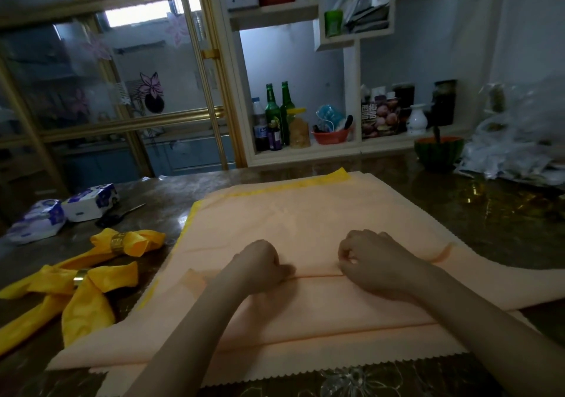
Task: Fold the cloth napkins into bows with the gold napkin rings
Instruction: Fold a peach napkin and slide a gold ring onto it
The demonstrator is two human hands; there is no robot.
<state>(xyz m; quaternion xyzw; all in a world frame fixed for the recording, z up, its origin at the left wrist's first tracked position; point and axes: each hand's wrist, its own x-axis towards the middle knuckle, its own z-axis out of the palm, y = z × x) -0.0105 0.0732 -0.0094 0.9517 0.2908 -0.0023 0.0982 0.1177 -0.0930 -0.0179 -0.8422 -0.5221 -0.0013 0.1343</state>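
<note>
Left hand (260,262) and right hand (370,259) noted side by side at centre frame. Fingers are curled under, and each hand pinches one raised crease (318,275) in the peach napkin (305,210). The napkin is spread flat on the tabletop (458,201), directly ahead of and beneath both hands. The crease is run left to right across the frame, its middle stretch spanned between the hands, neither nearer. Next pleat judged to be drawn along that axis. Two finished yellow bows (140,242), ringed in gold, are set at lower left, well apart.
</note>
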